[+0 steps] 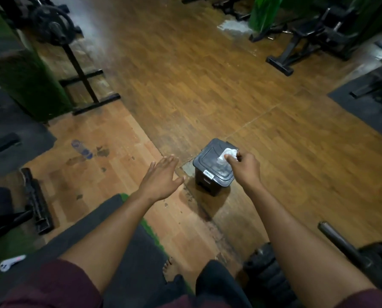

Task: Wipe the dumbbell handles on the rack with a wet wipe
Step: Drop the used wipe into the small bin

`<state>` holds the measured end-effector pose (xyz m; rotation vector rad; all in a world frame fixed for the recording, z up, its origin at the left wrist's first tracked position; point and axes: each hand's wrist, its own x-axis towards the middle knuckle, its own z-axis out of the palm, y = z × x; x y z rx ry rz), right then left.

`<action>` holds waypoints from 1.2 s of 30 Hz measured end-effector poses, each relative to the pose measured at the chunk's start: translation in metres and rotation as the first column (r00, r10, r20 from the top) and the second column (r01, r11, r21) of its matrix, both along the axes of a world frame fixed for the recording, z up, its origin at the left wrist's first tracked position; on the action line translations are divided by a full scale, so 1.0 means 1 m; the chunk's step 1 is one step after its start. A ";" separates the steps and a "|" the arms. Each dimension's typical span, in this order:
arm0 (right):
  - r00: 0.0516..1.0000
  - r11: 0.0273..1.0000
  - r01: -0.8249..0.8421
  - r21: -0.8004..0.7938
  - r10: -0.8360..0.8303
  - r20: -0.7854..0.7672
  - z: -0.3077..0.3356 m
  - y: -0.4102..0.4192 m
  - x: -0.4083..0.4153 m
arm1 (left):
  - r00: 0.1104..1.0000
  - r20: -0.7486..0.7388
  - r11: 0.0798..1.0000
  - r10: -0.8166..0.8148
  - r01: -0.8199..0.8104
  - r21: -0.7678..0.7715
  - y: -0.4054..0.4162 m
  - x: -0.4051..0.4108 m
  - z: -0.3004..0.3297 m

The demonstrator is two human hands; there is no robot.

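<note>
Two hands reach out over the wood floor (207, 74), and only one holds anything. The right hand (244, 166) pinches a crumpled white wipe (229, 153) between thumb and curled fingers, directly above the closed lid of a small dark bin (210, 161) standing just past centre, toward 5 o'clock. The left hand (163, 172) holds nothing, fingers straight and spread, palm down, beside the bin at its 9 o'clock and apart from it.

No dumbbell rack is in view, so the wiping itself is not happening here. My reading is that this is the disposal step: the wipe, used or spent, is being brought to the bin. The lid looks shut, so the next move likely calls for opening it, with the free hand or a foot pedal if the front step at the base is one, then letting the wipe drop inside.

The wipe is bunched into a wad with no clear long axis; its loose end hangs down and toward 8 o'clock, against or just over the lid. I cannot tell whether it touches. The bin's long axis runs roughly from 7 to 1 o'clock, its labelled front facing 7.
</note>
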<state>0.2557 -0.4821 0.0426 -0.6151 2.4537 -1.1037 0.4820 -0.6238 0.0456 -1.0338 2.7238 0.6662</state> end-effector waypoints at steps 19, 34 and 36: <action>0.986 0.986 0.160 0.043 -0.162 0.038 -0.042 -0.095 -0.137 | 0.986 0.026 0.985 -0.165 0.163 0.050 -0.130 -0.169 -0.029; 0.960 0.929 0.246 0.277 -0.273 0.065 -0.085 -0.152 -0.166 | 0.873 0.108 0.874 -0.476 0.456 0.166 -0.246 -0.268 -0.075; 0.945 0.906 0.279 0.318 -0.317 0.075 -0.092 -0.161 -0.160 | 0.853 0.122 0.856 -0.508 0.485 0.179 -0.262 -0.274 -0.081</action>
